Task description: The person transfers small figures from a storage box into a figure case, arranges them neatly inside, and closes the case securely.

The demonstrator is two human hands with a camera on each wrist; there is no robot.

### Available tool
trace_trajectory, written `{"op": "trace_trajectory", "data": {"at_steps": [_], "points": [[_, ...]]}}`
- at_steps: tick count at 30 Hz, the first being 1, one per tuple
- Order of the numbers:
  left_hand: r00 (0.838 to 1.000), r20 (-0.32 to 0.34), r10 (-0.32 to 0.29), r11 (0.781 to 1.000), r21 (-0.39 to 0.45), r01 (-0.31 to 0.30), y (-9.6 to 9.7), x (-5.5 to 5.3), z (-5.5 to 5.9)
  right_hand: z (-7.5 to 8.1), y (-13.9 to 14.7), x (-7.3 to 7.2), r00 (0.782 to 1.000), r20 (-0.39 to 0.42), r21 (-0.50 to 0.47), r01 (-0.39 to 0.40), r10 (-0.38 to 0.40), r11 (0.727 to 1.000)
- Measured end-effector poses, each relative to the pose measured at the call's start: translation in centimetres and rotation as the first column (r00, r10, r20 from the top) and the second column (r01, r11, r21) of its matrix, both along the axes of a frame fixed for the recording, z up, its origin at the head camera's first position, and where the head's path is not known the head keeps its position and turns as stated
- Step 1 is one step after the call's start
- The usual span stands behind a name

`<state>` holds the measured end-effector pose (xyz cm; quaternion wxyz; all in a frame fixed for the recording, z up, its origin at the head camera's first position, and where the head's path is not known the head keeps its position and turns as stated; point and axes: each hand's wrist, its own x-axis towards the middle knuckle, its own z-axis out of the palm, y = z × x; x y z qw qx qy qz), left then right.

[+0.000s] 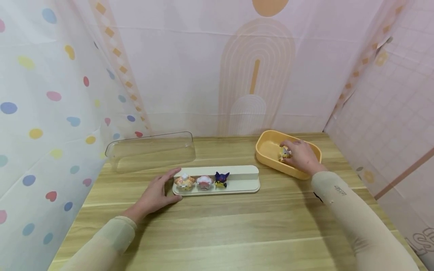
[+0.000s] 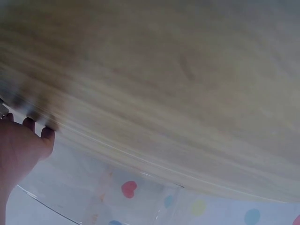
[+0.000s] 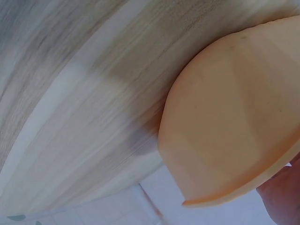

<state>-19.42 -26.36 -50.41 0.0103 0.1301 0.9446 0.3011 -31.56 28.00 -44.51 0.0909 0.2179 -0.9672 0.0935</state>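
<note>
**Right hand pinches a small figure in the bin, left hand spread at the tray!**

Head view first: the right hand [image 1: 301,154] reaches into the orange bin [image 1: 281,168], and there between thumb and fingers is a grey-and-yellow figure [image 1: 285,153]! Whether it touches the bin's floor, I cannot tell. Across to the left hand [image 1: 156,195], thumb and fingers wide apart around the near end of a cream tray [image 1: 242,185]. Just beside those fingertips sits an orange-and-cream figure [image 1: 184,182]; farther along, toward the right hand, come a pink-and-white figure [image 1: 204,183] and a purple-and-yellow figure [image 1: 221,179]. Beyond the left hand lies a clear cover [image 1: 152,152], all on a wooden table [image 1: 220,233].

Over to the left wrist: fingertips show at the picture's edge, a pale corner beside them, but the grip cannot be judged here.

And the right wrist: the bin's outer wall fills the side, with only part of the hand showing past its rim; the pinched figure is hidden.
</note>
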Motion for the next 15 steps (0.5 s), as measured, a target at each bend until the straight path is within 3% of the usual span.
{"op": "trace_trajectory", "data": {"at_steps": [15], "points": [[1.0, 0.003, 0.002, 1.0, -0.009, -0.002, 0.06, -0.22, 0.02, 0.04, -0.05, 0.07, 0.998, 0.031, 0.036, 0.047, -0.048, 0.998]]}}
